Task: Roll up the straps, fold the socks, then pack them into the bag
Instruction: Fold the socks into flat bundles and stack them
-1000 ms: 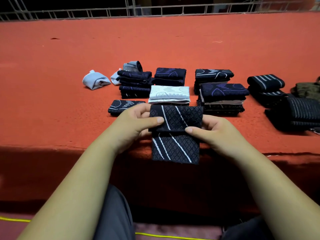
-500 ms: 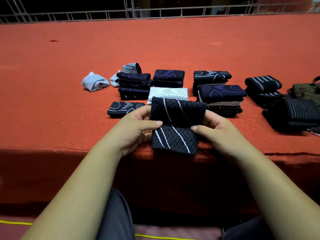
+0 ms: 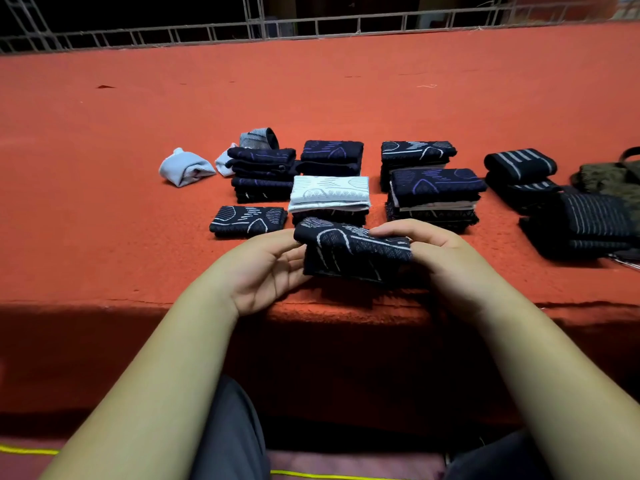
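Looks like packing work station: I sit at long desk (image 3: pixel 104 202) covered in red felt, metal grid railing (image 3: pixel 346 26) along far edge, darkness beyond. Folded sock stacks (image 3: pixel 436 188) in rows mid-desk; yellow cable (image 3: pixel 311 475) on floor.

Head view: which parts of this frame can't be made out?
- Bag: cut by the right edge; open or closed unknown.
- Fingers of left hand and right hand: mostly hidden behind the sock they hold.
- Lower socks in the stacks: covered by top ones.
- Beyond the railing: too dark.
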`<state>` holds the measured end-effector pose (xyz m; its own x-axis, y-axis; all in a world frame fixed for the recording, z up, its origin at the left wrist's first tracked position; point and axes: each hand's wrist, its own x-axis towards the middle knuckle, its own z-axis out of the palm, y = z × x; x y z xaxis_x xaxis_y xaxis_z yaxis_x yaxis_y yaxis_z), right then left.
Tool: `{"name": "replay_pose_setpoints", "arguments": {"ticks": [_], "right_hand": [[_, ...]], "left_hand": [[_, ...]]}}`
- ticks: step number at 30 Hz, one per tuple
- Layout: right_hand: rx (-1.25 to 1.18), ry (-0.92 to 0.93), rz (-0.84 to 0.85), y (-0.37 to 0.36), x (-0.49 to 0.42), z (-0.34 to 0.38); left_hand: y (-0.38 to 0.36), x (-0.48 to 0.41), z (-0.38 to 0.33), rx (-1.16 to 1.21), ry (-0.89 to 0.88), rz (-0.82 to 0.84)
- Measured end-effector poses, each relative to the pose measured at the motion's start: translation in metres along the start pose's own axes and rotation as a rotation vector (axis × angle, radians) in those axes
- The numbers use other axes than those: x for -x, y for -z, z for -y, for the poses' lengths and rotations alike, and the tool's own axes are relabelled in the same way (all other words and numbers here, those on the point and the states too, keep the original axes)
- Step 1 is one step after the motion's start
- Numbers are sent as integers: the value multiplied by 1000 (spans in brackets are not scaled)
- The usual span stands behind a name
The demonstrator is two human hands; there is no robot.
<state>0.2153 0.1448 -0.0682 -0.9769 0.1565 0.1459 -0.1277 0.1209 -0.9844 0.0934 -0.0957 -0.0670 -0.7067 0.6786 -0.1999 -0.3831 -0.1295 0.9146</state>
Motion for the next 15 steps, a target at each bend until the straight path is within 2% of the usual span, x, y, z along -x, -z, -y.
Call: {"name": "replay_pose_setpoints", "arguments": {"ticks": [3, 7, 10, 15], "right_hand": [[15, 6, -15, -2, -1, 1], [-128, -10, 23, 1, -4, -4], [-205, -49, 42, 3, -5, -9], [-55, 11, 51, 1, 1, -4]], "left_hand": [[-3, 2, -2, -16, 37, 4], [0, 1, -3, 54, 52, -24], [1, 4, -5, -29, 48, 22], [-4, 6, 2, -173, -87, 41]]}}
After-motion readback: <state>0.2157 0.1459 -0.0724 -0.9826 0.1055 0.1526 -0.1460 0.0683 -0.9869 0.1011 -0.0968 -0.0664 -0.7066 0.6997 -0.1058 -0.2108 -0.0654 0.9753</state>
